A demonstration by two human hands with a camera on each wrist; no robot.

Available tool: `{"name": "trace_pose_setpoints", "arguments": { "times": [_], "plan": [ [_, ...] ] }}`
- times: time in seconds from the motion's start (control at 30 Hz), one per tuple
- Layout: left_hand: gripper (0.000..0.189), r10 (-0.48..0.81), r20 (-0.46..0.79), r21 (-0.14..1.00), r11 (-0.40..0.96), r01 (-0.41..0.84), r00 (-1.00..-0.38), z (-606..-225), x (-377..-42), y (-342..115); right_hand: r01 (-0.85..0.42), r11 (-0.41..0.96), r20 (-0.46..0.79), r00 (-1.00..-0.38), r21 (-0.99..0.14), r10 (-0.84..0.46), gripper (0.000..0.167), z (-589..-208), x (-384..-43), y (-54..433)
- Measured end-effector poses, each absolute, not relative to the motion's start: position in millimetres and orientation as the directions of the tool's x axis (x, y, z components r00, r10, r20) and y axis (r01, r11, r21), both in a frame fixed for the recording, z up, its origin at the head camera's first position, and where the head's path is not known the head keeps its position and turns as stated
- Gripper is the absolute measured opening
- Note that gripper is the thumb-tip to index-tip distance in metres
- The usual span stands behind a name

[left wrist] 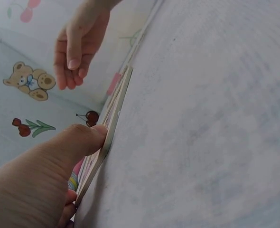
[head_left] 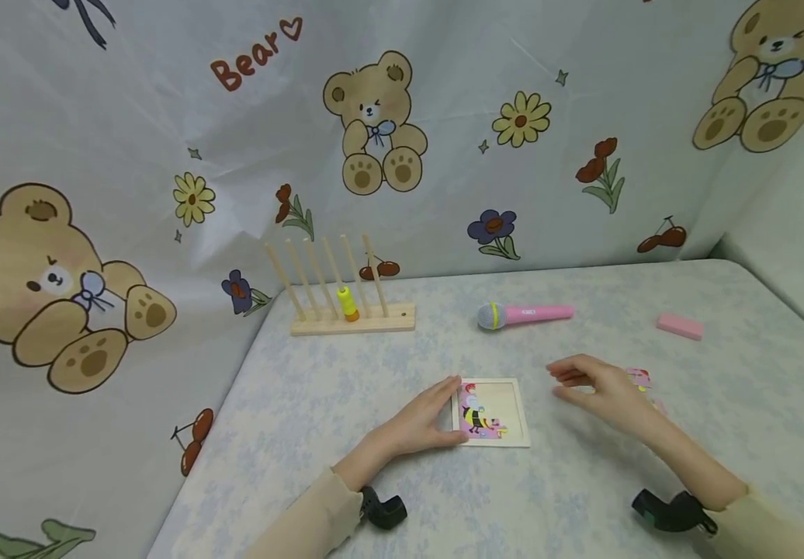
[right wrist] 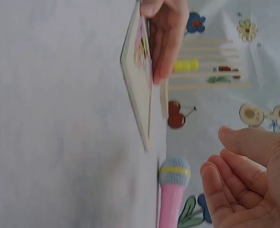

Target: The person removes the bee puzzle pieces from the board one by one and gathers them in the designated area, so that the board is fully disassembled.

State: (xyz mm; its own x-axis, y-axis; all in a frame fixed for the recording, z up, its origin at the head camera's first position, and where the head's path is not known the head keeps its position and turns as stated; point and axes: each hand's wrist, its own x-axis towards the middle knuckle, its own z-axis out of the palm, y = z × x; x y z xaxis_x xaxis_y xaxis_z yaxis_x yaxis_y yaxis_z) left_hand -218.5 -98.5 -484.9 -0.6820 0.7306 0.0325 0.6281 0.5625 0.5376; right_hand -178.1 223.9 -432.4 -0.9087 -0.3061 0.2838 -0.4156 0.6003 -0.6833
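Note:
A small wooden jigsaw puzzle board (head_left: 510,404) lies flat on the table. Pink picture pieces with a bee (head_left: 475,419) fill its left part, and pale bare wood shows on the right. My left hand (head_left: 416,421) holds the board by its left side, thumb at the near edge and fingers toward the far corner. To the right, my right hand (head_left: 608,392) hovers over the table with loosely bent fingers and nothing between them, as the right wrist view also shows. Partly hidden behind it are loose pink puzzle pieces (head_left: 639,378).
At the back left stands a wooden peg rack (head_left: 402,317) with yellow and orange beads (head_left: 347,301) on one peg. A pink toy microphone (head_left: 538,313) lies beyond the board. Farther right is a pink block (head_left: 680,326). A bear-print curtain (head_left: 444,225) hangs behind the table.

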Motion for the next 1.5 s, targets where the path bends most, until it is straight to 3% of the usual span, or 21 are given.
{"name": "trace_pose_setpoints", "arguments": {
  "times": [0.3, 0.67, 1.0, 1.5],
  "plan": [
    [0.087, 0.718, 0.013, 0.542, 0.579, 0.609, -0.695, -486, -220, -96, -0.451, 0.439, 0.222, -0.849, -0.777, -0.479, 0.031, -447, -175, 166],
    [0.087, 0.716, 0.014, 0.516, 0.593, 0.618, -0.698, -485, -219, -98, -0.475, 0.585, 0.228, -0.865, -0.658, -0.446, 0.036, -463, -170, 153],
    [0.087, 0.723, 0.021, 0.534, 0.576, 0.619, -0.690, -484, -219, -97, -0.579, 0.558, 0.319, -0.807, -0.595, -0.497, 0.025, -469, -166, 150],
    [0.089, 0.726, 0.047, 0.544, 0.558, 0.627, -0.686, -485, -219, -98, -0.628, 0.476, 0.372, -0.764, -0.615, -0.528, 0.030, -469, -168, 143]
  ]
}}
